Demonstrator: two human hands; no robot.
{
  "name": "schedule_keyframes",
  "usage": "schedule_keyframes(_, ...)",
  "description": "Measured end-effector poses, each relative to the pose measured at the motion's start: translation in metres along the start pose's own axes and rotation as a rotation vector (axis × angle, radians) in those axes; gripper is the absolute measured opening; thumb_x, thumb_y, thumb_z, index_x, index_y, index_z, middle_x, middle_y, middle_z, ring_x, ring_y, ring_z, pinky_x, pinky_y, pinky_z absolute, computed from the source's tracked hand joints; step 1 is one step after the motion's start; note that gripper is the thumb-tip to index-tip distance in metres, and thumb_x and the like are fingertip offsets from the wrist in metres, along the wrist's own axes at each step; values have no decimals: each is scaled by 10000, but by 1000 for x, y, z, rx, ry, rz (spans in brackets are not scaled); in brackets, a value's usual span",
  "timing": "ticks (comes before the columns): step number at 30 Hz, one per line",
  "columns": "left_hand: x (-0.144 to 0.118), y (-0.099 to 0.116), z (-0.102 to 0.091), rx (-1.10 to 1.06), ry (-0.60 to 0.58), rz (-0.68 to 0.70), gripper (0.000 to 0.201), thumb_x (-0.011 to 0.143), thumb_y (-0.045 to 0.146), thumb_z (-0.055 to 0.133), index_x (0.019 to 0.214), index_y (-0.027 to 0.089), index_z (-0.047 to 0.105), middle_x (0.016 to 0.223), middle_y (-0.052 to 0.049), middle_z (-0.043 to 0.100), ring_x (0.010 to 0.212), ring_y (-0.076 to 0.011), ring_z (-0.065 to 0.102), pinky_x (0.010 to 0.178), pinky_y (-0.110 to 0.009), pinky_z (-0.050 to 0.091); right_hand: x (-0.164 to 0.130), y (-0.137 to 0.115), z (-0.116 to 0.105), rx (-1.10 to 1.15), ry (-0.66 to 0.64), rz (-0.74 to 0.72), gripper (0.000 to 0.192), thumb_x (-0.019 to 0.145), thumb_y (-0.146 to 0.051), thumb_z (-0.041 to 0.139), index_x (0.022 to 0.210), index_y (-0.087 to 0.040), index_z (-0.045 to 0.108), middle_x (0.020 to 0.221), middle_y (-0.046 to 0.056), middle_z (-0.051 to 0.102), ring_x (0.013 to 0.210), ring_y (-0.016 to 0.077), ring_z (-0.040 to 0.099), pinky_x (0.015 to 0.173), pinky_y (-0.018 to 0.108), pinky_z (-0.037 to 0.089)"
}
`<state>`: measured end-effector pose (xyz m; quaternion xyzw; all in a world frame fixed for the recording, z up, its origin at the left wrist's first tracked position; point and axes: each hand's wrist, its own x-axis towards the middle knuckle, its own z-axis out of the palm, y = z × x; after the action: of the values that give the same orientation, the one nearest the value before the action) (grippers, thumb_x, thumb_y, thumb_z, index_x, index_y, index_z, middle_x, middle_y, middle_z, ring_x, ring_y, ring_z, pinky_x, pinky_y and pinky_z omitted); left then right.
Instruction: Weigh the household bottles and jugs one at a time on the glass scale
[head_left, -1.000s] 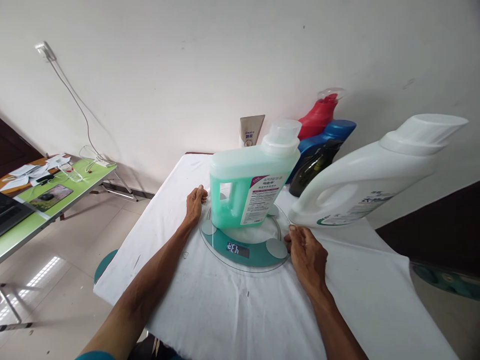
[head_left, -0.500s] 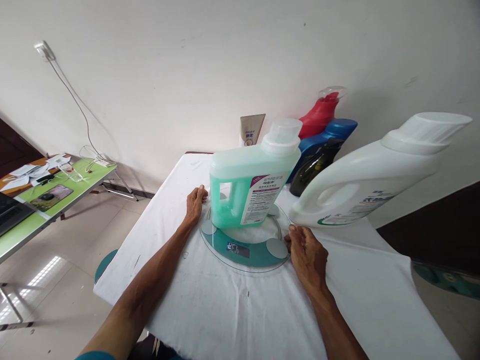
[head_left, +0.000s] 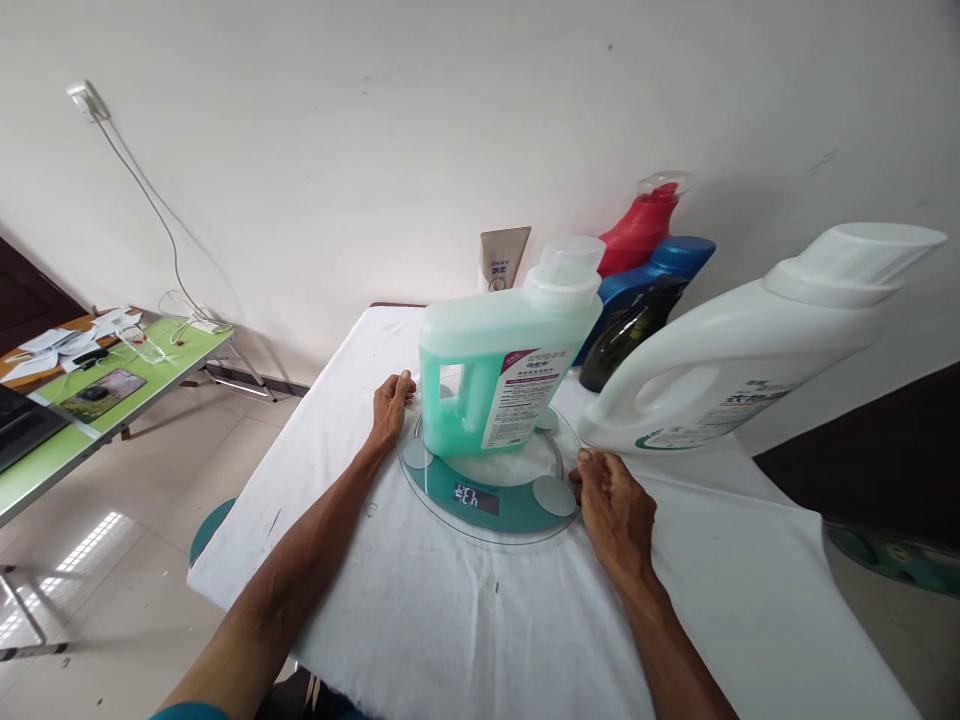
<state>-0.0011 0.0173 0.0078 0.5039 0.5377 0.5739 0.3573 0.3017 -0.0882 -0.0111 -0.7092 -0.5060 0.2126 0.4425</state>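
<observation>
A bottle of green liquid (head_left: 465,400) with a clear-white cap stands upright on a round glass bathroom scale (head_left: 442,497). White digits, upside down from here, show on the scale's display (head_left: 477,499). My left hand (head_left: 391,408) is closed beside the scale's left rim, thumb against the curled fingers. What it holds, if anything, is hidden. On the other side, my right hand (head_left: 616,512) has its fingers curled at the right rim, thumb and forefinger touching the glass edge. Just beyond it stands a large white detergent bottle (head_left: 720,350) with a handle.
Behind the green bottle are a beige tube (head_left: 503,257), a red bottle (head_left: 637,235), a blue bottle (head_left: 667,258) and a dark bottle (head_left: 634,335). A white cloth (head_left: 420,620) covers the table. A green-topped desk (head_left: 142,400) stands at left; a wall rises behind.
The digits on the scale's display look slightly different and clearer. Both hands and the bottles stay where they were.
</observation>
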Motion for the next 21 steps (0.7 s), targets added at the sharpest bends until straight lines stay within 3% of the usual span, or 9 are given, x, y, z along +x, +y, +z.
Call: schedule_keyframes(21, 3, -3, -1, 21, -6, 14, 489, 882, 661, 636, 689, 217, 570, 697, -18, 581, 741, -185, 576, 727, -322, 510, 0, -3, -1, 15, -7, 25, 532, 884, -767, 433, 904, -268, 616, 768, 107, 768, 705, 294, 698, 783, 419, 528)
